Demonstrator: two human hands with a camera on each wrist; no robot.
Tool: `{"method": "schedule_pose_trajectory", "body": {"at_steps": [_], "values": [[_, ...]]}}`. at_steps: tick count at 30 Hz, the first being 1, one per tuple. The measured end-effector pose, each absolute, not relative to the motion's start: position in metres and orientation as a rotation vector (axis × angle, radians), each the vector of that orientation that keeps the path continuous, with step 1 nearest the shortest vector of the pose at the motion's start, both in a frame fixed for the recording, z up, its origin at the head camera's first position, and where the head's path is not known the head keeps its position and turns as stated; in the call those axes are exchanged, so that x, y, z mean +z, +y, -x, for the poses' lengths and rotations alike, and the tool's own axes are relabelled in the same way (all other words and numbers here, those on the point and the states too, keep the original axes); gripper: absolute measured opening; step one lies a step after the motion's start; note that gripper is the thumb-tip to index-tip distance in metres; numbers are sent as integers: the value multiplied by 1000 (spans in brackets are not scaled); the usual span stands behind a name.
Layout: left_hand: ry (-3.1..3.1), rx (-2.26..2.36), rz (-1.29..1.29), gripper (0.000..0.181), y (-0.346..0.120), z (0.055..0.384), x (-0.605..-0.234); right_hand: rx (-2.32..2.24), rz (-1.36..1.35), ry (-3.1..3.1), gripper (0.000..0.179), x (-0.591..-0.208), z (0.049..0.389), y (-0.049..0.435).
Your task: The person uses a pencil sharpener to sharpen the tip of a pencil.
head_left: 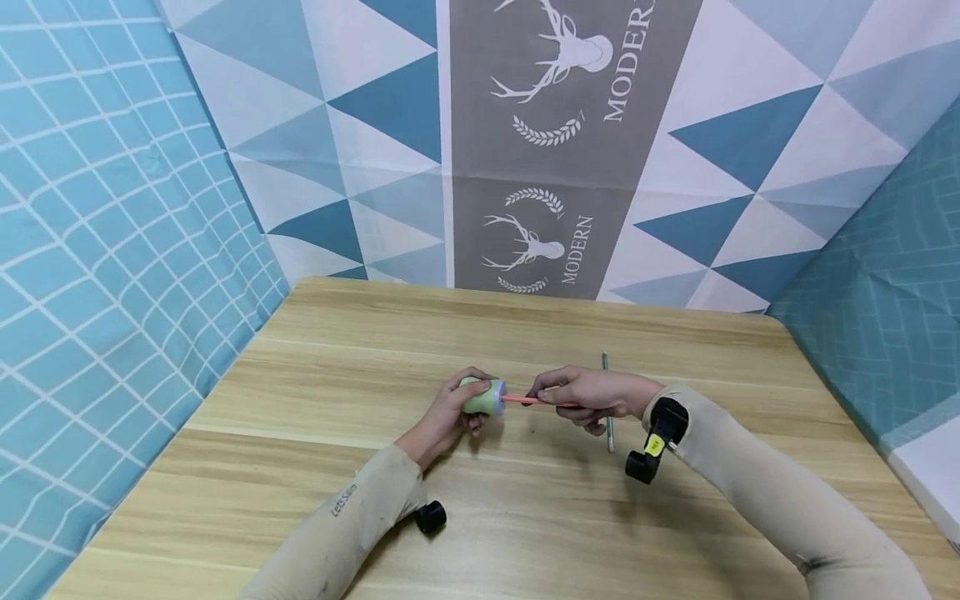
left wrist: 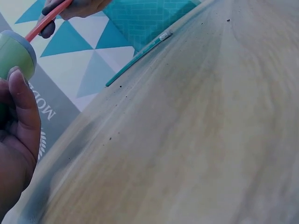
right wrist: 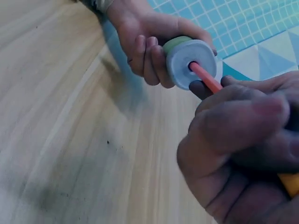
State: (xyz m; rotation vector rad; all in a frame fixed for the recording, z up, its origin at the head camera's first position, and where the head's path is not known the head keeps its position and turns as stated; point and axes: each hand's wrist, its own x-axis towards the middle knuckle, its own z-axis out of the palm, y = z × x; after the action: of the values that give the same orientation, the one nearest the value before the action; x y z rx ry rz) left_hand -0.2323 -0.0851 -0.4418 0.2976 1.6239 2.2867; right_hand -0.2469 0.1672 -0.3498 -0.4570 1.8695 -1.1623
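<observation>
My left hand [head_left: 444, 417] grips a small green pencil sharpener [head_left: 478, 402] with a pale grey-lilac end, fingers and thumb wrapped round its body. Into the round hole of that end goes the tip of a coral-red pencil [head_left: 517, 400]; the right wrist view shows the hole [right wrist: 192, 65] and the pencil's front part. My right hand [head_left: 588, 392] pinches the pencil a short way from the sharpener. Both hands are held above the table. Whatever part of the pencil lies inside the sharpener is hidden.
A teal pencil [head_left: 610, 433] lies on the wooden table [head_left: 480, 533], partly beneath my right hand. Patterned cloth [head_left: 390, 125] hangs behind the table, with blue gridded cloth [head_left: 97, 250] at the left. A white object [head_left: 930, 467] stands at the right edge.
</observation>
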Motion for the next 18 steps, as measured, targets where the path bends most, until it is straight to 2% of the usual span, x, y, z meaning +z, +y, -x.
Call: {"method": "schedule_pose_trajectory", "body": {"at_steps": [5, 9, 13, 18], "values": [[1632, 2299, -285, 12, -84, 234, -443, -1096, 521, 1948, 51, -341, 247, 173], [1634, 2293, -296, 12, -84, 235, -443, -1034, 653, 2193, 52, -331, 244, 180], [1628, 2306, -279, 11, -83, 233, -444, -854, 998, 2510, 42, -334, 233, 182], [1620, 2326, -237, 9, -83, 233, -443, -476, 1616, 2812, 36, -354, 224, 180]]}}
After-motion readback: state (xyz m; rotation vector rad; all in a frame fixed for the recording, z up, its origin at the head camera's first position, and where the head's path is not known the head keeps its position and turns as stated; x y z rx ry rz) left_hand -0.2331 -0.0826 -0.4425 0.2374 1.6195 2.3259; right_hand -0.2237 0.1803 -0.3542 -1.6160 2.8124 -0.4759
